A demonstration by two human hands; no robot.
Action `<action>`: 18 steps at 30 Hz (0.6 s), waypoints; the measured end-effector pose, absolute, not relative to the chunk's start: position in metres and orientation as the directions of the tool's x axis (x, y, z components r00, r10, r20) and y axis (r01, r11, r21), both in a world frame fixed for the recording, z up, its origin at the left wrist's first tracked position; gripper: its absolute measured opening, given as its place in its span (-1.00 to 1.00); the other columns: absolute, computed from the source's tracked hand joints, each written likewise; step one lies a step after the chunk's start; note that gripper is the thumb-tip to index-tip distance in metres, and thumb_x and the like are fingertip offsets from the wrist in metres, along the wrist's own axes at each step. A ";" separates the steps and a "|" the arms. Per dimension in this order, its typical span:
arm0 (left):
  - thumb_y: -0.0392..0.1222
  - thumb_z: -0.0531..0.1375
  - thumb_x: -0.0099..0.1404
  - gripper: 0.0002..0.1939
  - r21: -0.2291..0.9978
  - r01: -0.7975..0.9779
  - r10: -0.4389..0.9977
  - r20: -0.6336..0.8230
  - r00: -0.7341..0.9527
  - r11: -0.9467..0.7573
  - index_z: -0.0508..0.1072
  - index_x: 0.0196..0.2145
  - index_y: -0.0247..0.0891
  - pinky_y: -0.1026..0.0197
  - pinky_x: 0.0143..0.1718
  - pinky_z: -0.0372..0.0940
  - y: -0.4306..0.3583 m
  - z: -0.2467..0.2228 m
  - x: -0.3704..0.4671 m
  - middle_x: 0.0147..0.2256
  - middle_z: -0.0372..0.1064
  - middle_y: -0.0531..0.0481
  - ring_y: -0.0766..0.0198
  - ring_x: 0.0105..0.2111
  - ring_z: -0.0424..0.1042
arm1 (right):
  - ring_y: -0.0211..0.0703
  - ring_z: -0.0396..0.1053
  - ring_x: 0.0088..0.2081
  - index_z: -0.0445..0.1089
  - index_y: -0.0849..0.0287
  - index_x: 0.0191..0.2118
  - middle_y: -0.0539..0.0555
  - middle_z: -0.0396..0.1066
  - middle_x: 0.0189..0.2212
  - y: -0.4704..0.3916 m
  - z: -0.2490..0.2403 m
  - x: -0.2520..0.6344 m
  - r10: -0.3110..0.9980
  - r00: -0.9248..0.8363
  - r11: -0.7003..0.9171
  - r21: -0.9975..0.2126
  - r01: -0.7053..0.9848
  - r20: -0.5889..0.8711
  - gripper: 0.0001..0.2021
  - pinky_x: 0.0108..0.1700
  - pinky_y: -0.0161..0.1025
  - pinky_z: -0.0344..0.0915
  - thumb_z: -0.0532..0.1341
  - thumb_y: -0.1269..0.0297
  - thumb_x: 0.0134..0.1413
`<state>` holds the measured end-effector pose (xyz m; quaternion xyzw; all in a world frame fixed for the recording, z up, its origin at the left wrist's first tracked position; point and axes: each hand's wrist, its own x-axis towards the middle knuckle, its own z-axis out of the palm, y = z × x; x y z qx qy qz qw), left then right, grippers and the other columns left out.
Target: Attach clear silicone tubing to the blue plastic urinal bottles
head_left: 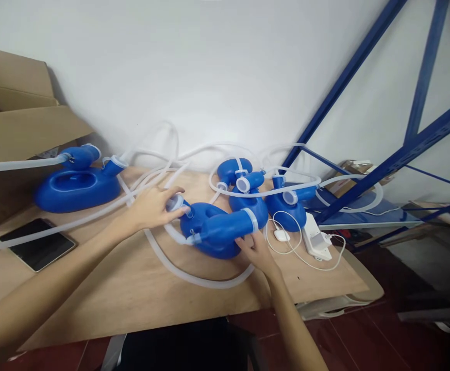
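A blue plastic urinal bottle lies on the wooden table in front of me. Across its top rests a blue cylindrical funnel with a clear ring at the right end and a translucent hose at the left end. My left hand has its thumb and fingers closed around the white cap on the bottle's neck. My right hand grips the right end, its fingers against the bottle and funnel rim; part of that contact is hidden.
Another blue urinal bottle stands left, beside a cardboard box and a phone. Several more bottles with tangled hoses sit at the right, near a white power strip and cable. A blue metal rack rises on the right.
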<state>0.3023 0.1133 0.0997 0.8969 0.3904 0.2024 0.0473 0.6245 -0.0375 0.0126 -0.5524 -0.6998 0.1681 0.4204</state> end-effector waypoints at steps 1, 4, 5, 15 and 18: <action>0.42 0.11 0.32 -0.26 0.245 0.715 0.753 0.292 0.590 -0.655 0.53 0.15 -0.20 0.05 -0.19 0.31 0.116 0.102 0.306 -0.34 0.58 -0.13 -0.13 -0.18 0.55 | 0.22 0.30 0.34 0.42 -0.07 0.25 0.18 0.38 0.28 -0.031 0.010 0.625 0.927 -0.020 0.306 -0.726 0.616 0.374 -0.59 0.43 0.27 0.17 0.15 0.00 0.41; 0.47 0.07 0.32 -0.27 0.236 0.780 0.815 0.159 0.557 -0.580 0.57 0.08 -0.17 0.00 -0.19 0.33 0.125 0.103 0.314 -0.23 0.61 -0.18 -0.20 -0.15 0.55 | 0.19 0.19 0.42 0.27 -0.05 0.37 0.18 0.25 0.38 -0.020 0.001 0.621 0.953 -0.072 0.277 -0.750 0.601 0.294 -0.45 0.46 0.19 0.12 0.15 -0.10 0.38; 0.46 0.05 0.33 -0.27 0.232 0.781 0.814 0.121 0.568 -0.579 0.57 0.07 -0.19 -0.03 -0.18 0.35 0.127 0.102 0.316 -0.21 0.61 -0.21 -0.22 -0.17 0.56 | 0.20 0.14 0.44 0.21 -0.03 0.41 0.19 0.19 0.41 -0.018 -0.002 0.619 0.955 -0.085 0.276 -0.748 0.604 0.283 -0.37 0.47 0.19 0.10 0.20 -0.14 0.34; -0.18 0.19 0.28 -0.68 0.214 0.299 0.301 -0.024 0.953 -0.930 0.65 -0.06 -0.12 0.06 -0.08 0.40 0.144 0.103 0.341 -0.07 0.61 -0.10 0.00 -0.12 0.57 | 0.18 0.21 0.39 0.20 0.00 0.34 0.23 0.25 0.34 -0.015 -0.007 0.607 0.948 -0.064 0.287 -0.747 0.600 0.313 -0.35 0.45 0.17 0.11 0.31 -0.11 0.25; -0.12 0.17 0.37 -0.77 0.133 0.281 0.277 -0.052 0.960 -0.950 0.65 -0.30 -0.11 0.06 -0.27 0.35 0.146 0.105 0.347 -0.32 0.60 -0.09 0.04 -0.34 0.54 | 0.19 0.24 0.36 0.22 0.01 0.32 0.23 0.26 0.32 -0.016 -0.007 0.608 0.945 -0.051 0.288 -0.742 0.606 0.324 -0.37 0.43 0.17 0.13 0.31 -0.11 0.25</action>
